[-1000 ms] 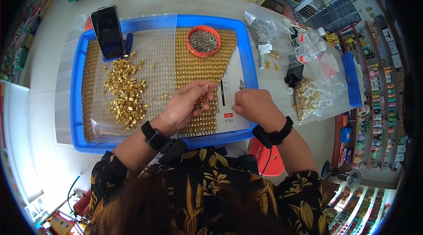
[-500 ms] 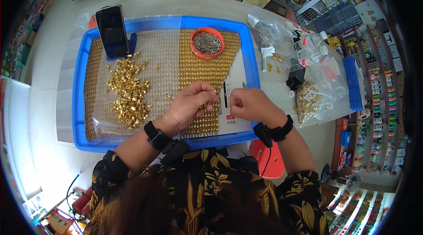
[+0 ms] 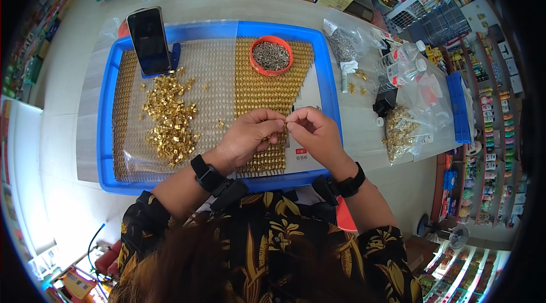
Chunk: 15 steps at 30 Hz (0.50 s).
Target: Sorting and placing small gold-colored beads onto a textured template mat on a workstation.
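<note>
Left hand (image 3: 250, 135) and right hand (image 3: 314, 131) fingertips pinched together on tiny gold metal piece (image 3: 285, 125), above blue plastic tray (image 3: 105, 132). Risk: loose pinch drops piece among gold rows (image 3: 263, 87), hard to find again.

Bright, even daylight fills the scene, strongest on the pale grey desk (image 3: 68, 75) toward nine o'clock, where it nearly washes out. Shadows are soft and short. The centre is sharp; fisheye bending curves straight edges outward, and black vignette closes the corners.
</note>
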Tool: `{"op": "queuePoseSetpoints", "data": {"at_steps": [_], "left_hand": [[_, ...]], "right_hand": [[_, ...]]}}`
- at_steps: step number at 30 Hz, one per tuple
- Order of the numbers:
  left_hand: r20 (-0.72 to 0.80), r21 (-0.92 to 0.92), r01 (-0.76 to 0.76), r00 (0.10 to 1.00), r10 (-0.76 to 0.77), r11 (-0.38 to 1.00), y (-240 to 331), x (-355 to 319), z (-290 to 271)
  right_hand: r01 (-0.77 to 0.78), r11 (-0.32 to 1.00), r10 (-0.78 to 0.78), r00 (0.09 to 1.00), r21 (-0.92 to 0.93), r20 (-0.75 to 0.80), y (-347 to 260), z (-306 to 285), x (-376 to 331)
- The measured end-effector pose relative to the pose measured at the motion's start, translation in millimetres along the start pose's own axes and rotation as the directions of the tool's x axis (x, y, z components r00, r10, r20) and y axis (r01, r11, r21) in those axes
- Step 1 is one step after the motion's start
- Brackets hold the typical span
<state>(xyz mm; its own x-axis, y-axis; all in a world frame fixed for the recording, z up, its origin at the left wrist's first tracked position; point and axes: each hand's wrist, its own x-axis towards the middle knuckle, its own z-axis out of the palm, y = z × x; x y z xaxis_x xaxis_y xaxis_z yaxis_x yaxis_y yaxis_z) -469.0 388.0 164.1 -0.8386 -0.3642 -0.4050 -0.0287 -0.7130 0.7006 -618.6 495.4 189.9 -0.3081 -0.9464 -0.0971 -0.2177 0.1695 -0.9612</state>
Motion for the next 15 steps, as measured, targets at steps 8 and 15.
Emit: {"op": "queuePoseSetpoints", "data": {"at_steps": [8,15], "left_hand": [[-0.017,-0.011,0.018,1.000,-0.018,1.000,0.2,-0.7,-0.5],[-0.002,-0.014,0.023,1.000,-0.023,1.000,-2.2,1.5,-1.6]], "right_hand": [[0.022,0.996,-0.025,0.999,-0.088,-0.033,-6.2,2.2,-0.5],[0.150,0.967,-0.160,0.987,-0.206,-0.033,-4.6,1.4,1.7]]}}
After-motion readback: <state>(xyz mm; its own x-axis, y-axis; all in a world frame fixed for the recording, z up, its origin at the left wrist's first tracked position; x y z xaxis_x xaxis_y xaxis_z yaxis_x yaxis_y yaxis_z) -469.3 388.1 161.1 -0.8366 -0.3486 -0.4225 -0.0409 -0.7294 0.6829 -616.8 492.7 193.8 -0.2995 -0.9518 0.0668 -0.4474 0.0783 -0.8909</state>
